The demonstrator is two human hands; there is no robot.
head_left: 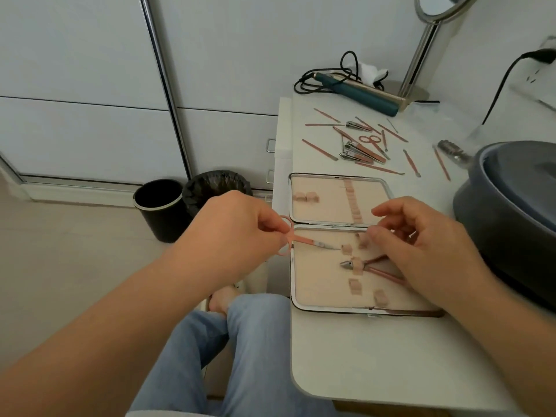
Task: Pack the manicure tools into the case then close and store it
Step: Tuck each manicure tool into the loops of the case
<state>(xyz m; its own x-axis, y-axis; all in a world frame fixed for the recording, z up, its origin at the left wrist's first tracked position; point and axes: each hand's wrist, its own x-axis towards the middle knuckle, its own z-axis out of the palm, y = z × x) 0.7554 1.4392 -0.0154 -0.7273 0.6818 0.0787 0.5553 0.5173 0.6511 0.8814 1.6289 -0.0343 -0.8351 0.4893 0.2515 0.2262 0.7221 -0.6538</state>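
The manicure case [337, 203] lies open flat on the white surface [361, 356] at centre right of the frame, its two padded halves lined with small elastic loops. In the nearer half, cuticle nippers [373, 267] sit tucked under one loop, jaws pointing toward the left of the frame. The left hand [231, 233] pinches a pair of pink scissors [304, 240] at the finger rings, the grip closed on them, with the blades reaching over the case's left edge toward a loop in the nearer half. The right hand [421, 245] hovers over the right side of the same half, fingers loosely curled, its fingertips at a loop near the hinge; whether this grip pinches the loop cannot be told. In the upper right of the frame, beyond the case, the remaining manicure tools [364, 142] lie scattered on the surface: clippers, a second pair of scissors and thin pink sticks. A hair straightener [361, 93] with its coiled cord lies behind them.
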